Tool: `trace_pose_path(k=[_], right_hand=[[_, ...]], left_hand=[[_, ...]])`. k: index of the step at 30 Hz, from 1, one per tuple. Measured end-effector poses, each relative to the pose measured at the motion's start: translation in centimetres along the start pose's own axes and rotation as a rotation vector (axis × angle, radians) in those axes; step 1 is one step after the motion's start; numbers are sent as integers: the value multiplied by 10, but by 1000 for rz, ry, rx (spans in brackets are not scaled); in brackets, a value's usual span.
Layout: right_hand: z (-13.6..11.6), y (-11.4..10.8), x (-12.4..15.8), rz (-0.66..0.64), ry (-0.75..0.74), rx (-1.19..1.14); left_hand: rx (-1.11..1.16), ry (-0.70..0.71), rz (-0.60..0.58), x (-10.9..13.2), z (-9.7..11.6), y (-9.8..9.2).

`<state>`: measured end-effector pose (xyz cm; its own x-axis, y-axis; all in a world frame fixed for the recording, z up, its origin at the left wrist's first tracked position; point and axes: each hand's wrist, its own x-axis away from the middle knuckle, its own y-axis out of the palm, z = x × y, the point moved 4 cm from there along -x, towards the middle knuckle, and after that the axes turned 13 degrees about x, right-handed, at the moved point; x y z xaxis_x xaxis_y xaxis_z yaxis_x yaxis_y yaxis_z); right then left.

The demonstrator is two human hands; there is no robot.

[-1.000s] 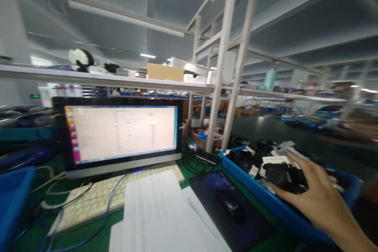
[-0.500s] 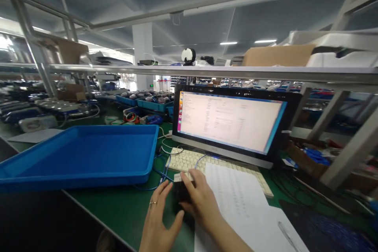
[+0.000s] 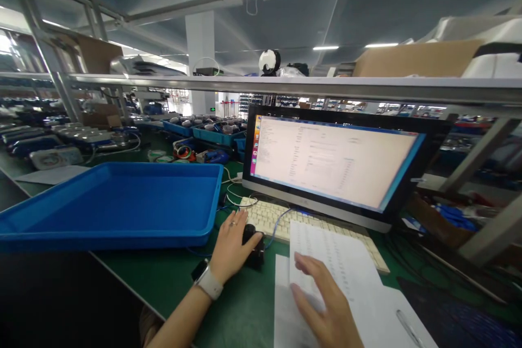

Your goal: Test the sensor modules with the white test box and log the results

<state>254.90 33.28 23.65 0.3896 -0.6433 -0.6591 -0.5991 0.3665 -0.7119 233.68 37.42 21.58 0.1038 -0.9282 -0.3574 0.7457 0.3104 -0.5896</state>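
Note:
My left hand [image 3: 233, 242], wearing a ring and a pale watch strap [image 3: 209, 281], reaches across the green bench. Its fingers are stretched out towards the keyboard's left end. The thumb lies over a small black object [image 3: 256, 254] with a rounded top; the hand partly covers it, and its kind is unclear. Above the printed sheets of paper [image 3: 326, 244], my right hand [image 3: 328, 302] is held with thumb and fingers apart and nothing between them. A cream keyboard [image 3: 269, 218] sits behind both hands, its middle partly under the paper.
To the left is a large blue tray [image 3: 159, 201]. A lit monitor [image 3: 322, 163] stands behind the keyboard, below a shelf [image 3: 204, 82]. A pen [image 3: 410, 329] lies on the papers at right. A blue cable [image 3: 279, 223] crosses the keyboard.
My right hand has come off the black object and moved right, over the papers. My left hand has moved forward to the black object. The view has shifted slightly.

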Motion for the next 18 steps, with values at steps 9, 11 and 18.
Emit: trace_pose_path(k=[9,11,18], right_hand=[[26,-26,17,89,246,-49],[25,-29,17,100,276,-78],[16,-29,16,82,286,-193]], left_hand=[[-155,184,11,79,10,-17],[-180,201,-14,95,3,-19],[-182,222,39,74,1,6]])
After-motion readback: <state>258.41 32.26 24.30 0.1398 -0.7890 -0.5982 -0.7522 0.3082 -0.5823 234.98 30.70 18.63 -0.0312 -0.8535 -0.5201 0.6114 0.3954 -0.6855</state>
